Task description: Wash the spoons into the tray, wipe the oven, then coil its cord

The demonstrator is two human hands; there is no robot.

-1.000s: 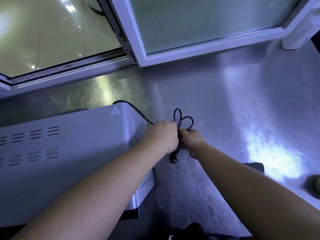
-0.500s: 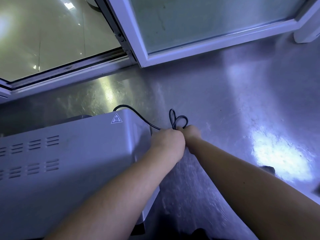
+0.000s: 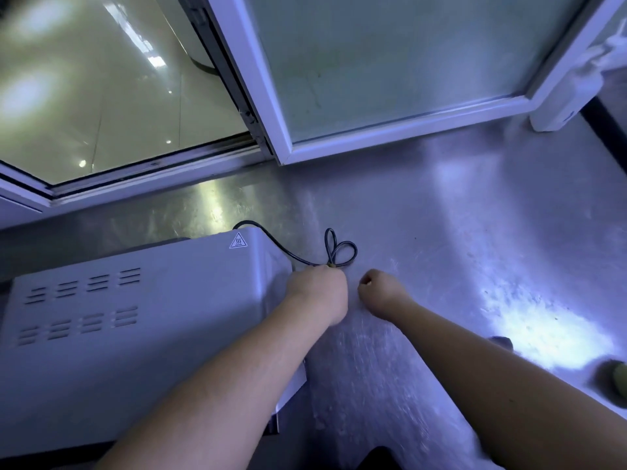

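A silver oven (image 3: 112,320) with vent slots and a heat-warning sticker lies at the left on the steel counter (image 3: 441,239). Its black cord (image 3: 339,249) runs from the oven's back corner to a small bundle of loops on the counter. My left hand (image 3: 319,293) is closed on the base of that bundle, beside the oven's right end. My right hand (image 3: 380,291) is a loose fist just right of it, apart from the cord, with nothing visible in it. The plug is hidden.
A white-framed sliding window (image 3: 281,123) runs along the back of the counter. A white object (image 3: 570,89) stands in the far right corner. A dark round thing (image 3: 615,381) and a small dark item (image 3: 502,340) sit at the right edge.
My right hand has let go of the cord bundle and moved a little to the right. My left hand still holds the bundle, now lower on the counter. The plug has gone out of sight.
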